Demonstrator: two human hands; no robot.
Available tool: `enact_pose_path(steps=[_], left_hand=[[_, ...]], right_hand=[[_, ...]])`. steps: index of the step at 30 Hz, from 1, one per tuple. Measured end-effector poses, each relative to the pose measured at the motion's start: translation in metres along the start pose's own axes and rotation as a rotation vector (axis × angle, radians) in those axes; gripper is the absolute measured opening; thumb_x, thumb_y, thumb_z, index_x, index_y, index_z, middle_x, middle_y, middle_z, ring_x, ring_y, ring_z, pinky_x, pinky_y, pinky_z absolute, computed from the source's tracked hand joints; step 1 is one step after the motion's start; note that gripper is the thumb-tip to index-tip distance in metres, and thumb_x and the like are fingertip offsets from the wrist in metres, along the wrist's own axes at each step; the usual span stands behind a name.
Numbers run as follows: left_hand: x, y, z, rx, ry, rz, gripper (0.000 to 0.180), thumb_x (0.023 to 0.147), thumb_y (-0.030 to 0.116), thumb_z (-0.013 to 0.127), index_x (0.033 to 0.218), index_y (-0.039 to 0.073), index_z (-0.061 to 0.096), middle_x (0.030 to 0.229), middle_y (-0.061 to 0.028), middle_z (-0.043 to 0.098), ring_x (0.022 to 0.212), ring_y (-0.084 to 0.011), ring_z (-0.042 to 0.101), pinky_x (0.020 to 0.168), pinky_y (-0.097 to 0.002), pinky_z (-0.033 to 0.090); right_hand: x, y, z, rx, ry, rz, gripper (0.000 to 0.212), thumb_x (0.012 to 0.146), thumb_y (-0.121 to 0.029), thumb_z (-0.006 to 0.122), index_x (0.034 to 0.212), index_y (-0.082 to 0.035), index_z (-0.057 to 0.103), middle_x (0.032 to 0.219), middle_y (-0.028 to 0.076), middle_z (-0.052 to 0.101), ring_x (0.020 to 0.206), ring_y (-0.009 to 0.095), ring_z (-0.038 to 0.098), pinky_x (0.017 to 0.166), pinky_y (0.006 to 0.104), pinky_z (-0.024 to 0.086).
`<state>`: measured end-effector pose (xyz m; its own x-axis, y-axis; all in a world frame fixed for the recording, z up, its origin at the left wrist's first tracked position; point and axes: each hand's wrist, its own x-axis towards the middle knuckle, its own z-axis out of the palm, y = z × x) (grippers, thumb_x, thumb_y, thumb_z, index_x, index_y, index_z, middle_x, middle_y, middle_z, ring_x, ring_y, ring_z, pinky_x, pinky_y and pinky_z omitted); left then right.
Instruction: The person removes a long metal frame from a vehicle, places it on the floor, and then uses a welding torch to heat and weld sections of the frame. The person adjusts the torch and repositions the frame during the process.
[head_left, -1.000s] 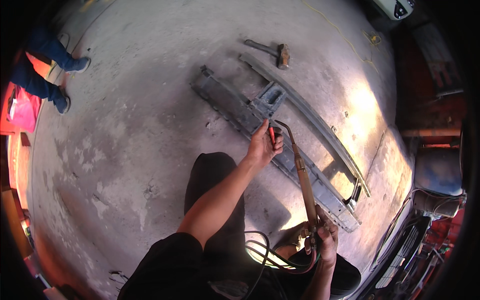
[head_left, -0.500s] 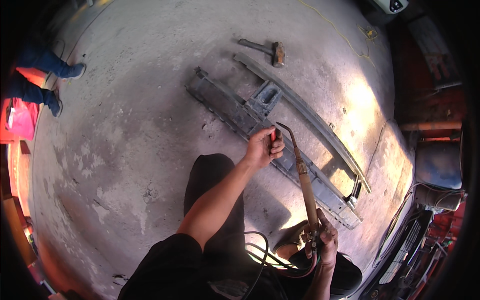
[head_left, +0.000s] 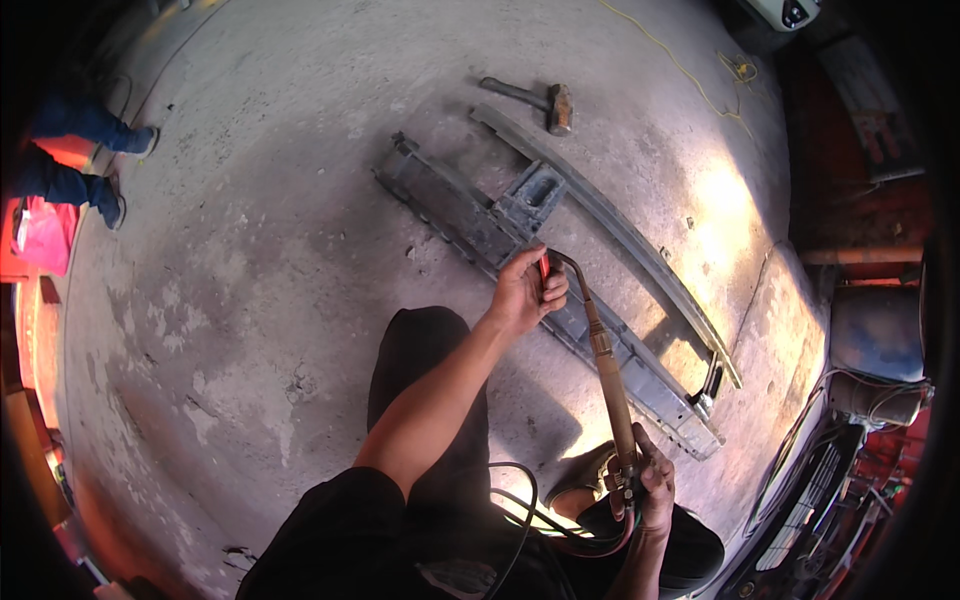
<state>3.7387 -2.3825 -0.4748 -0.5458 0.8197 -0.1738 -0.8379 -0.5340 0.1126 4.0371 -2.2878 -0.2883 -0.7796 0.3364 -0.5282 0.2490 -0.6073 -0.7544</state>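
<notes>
My left hand [head_left: 522, 295] is closed around a small red lighter [head_left: 544, 266], held upright. In my right hand [head_left: 650, 480] is the valve end of a gas torch [head_left: 614, 390], with hoses [head_left: 600, 548] trailing from it over my lap. The torch's bent tip reaches up to the lighter; whether they touch I cannot tell. No flame shows. Beyond my hands, a long grey metal frame [head_left: 450, 205] lies on the floor, made of two beams joined by a bracket [head_left: 536, 190]. Part of it is hidden behind my left hand and the torch.
A sledgehammer [head_left: 558, 108] lies past the frame. At the far left stands a person in blue jeans [head_left: 85, 125], near a pink bag [head_left: 46, 236]. A yellow cord [head_left: 665, 60] runs across the floor. Car parts and cables [head_left: 800, 510] line the right side.
The torch tip has come slightly left, closer to the lighter in my left hand. Both hands keep their grips.
</notes>
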Motion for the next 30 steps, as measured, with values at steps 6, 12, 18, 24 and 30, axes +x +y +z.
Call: enact_pose_path(steps=[6,12,18,24,30], left_hand=[[-0.006,-0.016,0.006,0.114,0.018,-0.091,0.039,0.097,0.044,0.052,0.089,0.006,0.056,0.065,-0.0003,0.044,0.055,-0.0122,0.041,0.049,-0.0277,0.031],[-0.004,-0.012,0.01,0.098,0.096,-0.079,0.054,0.098,0.055,0.045,0.092,0.003,0.059,0.064,-0.0007,0.045,0.055,-0.0127,0.042,0.051,-0.0284,0.033],[0.0,-0.006,0.006,0.049,0.057,0.005,0.057,0.098,0.055,0.044,0.092,0.001,0.061,0.064,-0.0018,0.047,0.055,-0.0131,0.043,0.051,-0.028,0.034],[0.001,-0.005,0.004,0.034,-0.008,-0.016,0.049,0.098,0.05,0.047,0.089,0.003,0.059,0.064,-0.0016,0.046,0.055,-0.0125,0.043,0.048,-0.0275,0.032],[-0.003,-0.017,0.007,0.113,-0.009,-0.125,0.033,0.095,0.037,0.054,0.083,0.007,0.054,0.064,-0.0009,0.045,0.055,-0.0119,0.043,0.048,-0.0268,0.031]], right_hand=[[0.008,0.003,0.0,-0.046,-0.004,-0.056,0.077,0.085,-0.027,0.076,0.147,-0.002,0.039,0.086,0.018,0.065,0.048,0.018,0.06,0.034,0.0257,0.047],[0.007,-0.001,0.002,-0.115,-0.027,-0.05,0.08,0.079,-0.002,0.076,0.148,-0.001,0.038,0.084,0.019,0.063,0.054,0.02,0.062,0.04,0.0252,0.048],[0.001,0.003,0.0,-0.109,-0.081,-0.028,0.08,0.077,0.002,0.075,0.148,-0.004,0.04,0.088,0.02,0.064,0.058,0.02,0.064,0.042,0.0247,0.049],[-0.005,0.004,-0.005,-0.121,-0.088,-0.005,0.081,0.077,0.003,0.075,0.149,-0.006,0.04,0.087,0.019,0.064,0.056,0.019,0.063,0.044,0.0256,0.05],[-0.002,0.003,-0.002,-0.104,-0.087,-0.058,0.08,0.078,0.002,0.074,0.149,-0.007,0.04,0.083,0.019,0.063,0.052,0.017,0.06,0.044,0.0244,0.048]])
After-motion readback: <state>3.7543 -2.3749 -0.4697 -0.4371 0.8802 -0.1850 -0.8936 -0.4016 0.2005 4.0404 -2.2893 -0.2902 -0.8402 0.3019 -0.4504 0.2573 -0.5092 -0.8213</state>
